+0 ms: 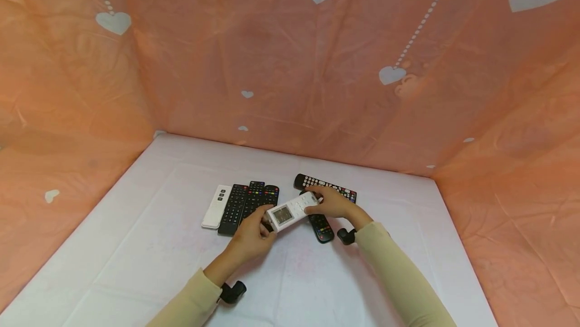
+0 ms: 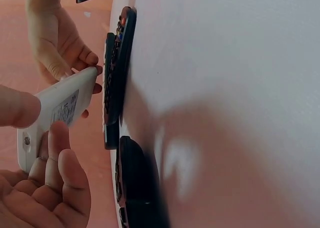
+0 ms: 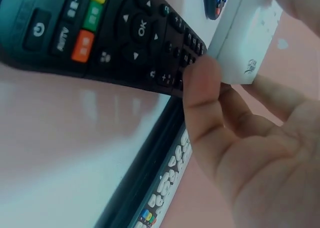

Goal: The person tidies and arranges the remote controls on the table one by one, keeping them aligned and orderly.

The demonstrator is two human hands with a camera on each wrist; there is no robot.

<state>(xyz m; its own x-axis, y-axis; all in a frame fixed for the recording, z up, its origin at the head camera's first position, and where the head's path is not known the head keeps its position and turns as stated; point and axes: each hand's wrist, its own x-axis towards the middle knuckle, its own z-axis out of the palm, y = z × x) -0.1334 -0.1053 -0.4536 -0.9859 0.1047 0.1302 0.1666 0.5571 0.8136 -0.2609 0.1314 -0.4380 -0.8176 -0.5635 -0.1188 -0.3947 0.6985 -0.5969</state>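
Both hands hold a white remote control with a small screen (image 1: 294,211) above the table. My left hand (image 1: 251,234) grips its screen end; in the left wrist view the thumb and fingers (image 2: 60,153) are around that end, and a label shows on the back. The right hand (image 1: 332,202) pinches the opposite end between thumb and fingers. Under the right hand lies a black remote control (image 1: 322,229) with coloured buttons. Behind it a long black remote with white buttons (image 1: 326,184) lies at an angle, partly hidden by the hand.
Left of the hands, a white remote (image 1: 216,207) and several black remotes (image 1: 233,209) lie side by side on the white tablecloth (image 1: 136,246). Orange curtains with hearts (image 1: 281,65) stand around the table's back and sides. Each wrist bears a black device (image 1: 233,292).
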